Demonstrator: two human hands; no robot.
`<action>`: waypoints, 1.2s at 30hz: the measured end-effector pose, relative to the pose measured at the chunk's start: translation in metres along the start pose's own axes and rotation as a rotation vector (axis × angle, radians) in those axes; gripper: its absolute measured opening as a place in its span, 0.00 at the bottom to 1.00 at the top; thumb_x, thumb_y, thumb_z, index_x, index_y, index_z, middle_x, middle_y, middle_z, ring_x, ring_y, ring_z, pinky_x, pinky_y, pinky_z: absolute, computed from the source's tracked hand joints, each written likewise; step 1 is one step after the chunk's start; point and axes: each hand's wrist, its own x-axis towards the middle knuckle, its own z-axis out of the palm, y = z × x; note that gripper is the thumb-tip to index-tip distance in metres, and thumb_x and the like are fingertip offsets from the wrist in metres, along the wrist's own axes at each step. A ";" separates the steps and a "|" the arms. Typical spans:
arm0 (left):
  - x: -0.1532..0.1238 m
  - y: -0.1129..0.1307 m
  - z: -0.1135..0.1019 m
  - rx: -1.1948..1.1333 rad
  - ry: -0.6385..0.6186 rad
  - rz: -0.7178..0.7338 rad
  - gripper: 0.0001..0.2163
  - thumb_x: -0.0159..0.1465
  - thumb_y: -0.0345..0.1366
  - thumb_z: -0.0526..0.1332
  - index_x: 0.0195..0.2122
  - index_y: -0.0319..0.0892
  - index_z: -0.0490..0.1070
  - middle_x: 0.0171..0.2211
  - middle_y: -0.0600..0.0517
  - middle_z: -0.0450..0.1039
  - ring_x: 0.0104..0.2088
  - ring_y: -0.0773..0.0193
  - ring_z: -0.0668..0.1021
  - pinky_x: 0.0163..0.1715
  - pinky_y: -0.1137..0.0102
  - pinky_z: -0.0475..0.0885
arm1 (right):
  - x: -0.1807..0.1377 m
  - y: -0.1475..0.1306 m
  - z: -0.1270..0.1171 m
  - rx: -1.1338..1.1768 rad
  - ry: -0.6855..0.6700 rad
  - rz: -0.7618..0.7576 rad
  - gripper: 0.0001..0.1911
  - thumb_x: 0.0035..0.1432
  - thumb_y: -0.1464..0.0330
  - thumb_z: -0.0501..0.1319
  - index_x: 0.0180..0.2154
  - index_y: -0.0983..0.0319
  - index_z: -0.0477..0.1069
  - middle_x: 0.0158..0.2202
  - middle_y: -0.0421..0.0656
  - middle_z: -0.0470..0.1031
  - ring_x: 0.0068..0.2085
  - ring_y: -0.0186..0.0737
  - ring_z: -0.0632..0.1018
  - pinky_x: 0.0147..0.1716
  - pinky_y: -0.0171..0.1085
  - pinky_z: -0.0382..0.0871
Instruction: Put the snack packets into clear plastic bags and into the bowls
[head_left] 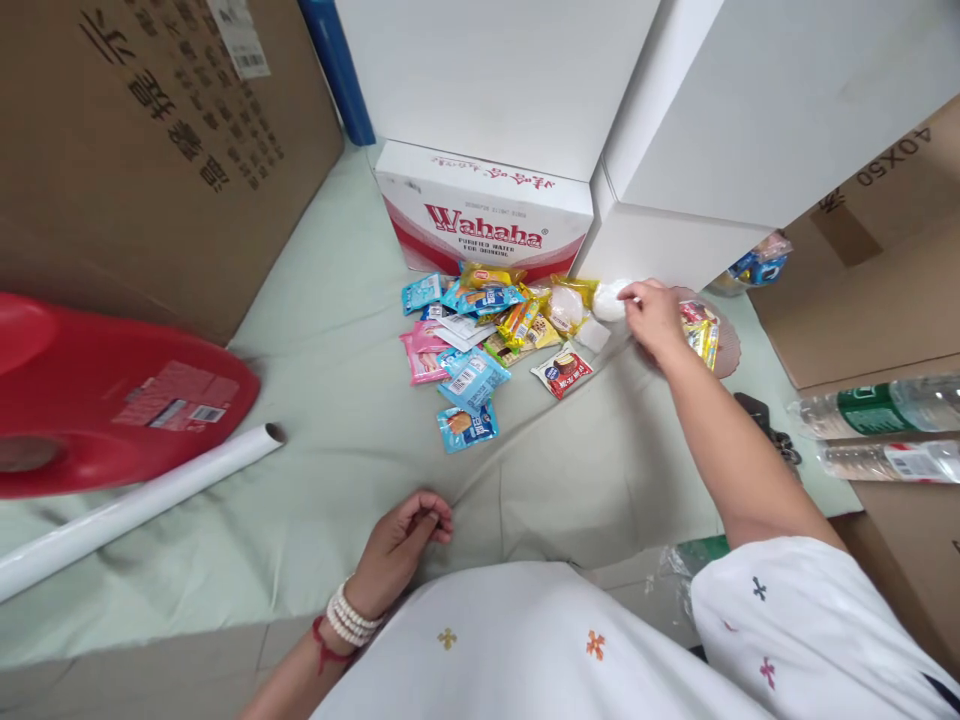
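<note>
Well, the right hand (654, 318) pinches a white disc (608, 300); glossy wrappers (472, 378) alongside.

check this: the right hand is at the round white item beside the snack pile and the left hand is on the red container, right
Not quite: the left hand isn't on the red container. The head view shows it near the front edge of the pale green cloth. The right hand is at the round white item, as stated.
</note>
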 end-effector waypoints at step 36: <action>0.059 0.025 0.083 0.088 -0.142 0.241 0.15 0.59 0.49 0.69 0.34 0.40 0.81 0.31 0.48 0.80 0.32 0.60 0.77 0.37 0.66 0.71 | -0.242 -0.113 0.022 1.487 -0.571 0.594 0.21 0.53 0.50 0.72 0.35 0.60 0.74 0.27 0.37 0.70 0.23 0.29 0.61 0.21 0.31 0.52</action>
